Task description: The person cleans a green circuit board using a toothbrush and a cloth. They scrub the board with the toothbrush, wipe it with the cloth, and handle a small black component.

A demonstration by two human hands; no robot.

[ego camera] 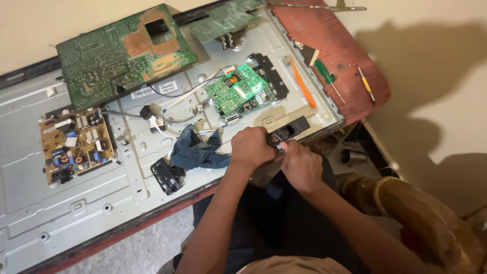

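Note:
My left hand and my right hand meet at the near edge of a grey metal television back panel. Both grip a small black oblong part that lies at the panel's edge; the left hand closes over its near end, the right hand pinches it from below. A small green circuit board is mounted on the panel just beyond the hands. A dark blue cloth lies left of my left hand.
A large green board lies tilted on the panel's far side, a tan power board to the left, a black module by the cloth. An orange pry tool, a green screwdriver and a yellow screwdriver rest towards the red table at right.

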